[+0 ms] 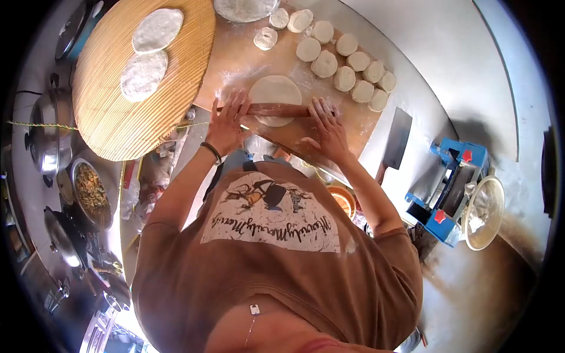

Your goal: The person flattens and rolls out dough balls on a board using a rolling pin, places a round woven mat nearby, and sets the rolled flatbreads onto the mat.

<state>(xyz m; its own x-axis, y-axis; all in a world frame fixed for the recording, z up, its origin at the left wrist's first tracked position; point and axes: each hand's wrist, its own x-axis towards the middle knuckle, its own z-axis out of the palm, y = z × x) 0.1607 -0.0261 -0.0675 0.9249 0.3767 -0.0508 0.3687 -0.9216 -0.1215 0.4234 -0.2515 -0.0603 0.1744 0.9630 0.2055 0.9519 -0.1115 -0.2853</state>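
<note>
A reddish-brown rolling pin (276, 110) lies across a flat round of dough (276, 89) on the floured wooden board (232, 65). My left hand (228, 122) holds the pin's left end, its fingers stretched over the wood. At the other end my right hand (327, 130) holds the pin under its fingers, with the thumb out to the side. The dough shows above and below the pin. Several thick dough pieces (324, 64) sit in rows on the board's far right, and another flat dough round (246, 8) is at the top edge.
Two flat dough rounds lie on a round slatted tray (106, 117) at upper left. A cleaver (398, 138) rests right of the board. Further right stand a blue machine (450, 191) and a pale basin (499, 217). Pots and a bowl of chopped filling (91, 194) are at left.
</note>
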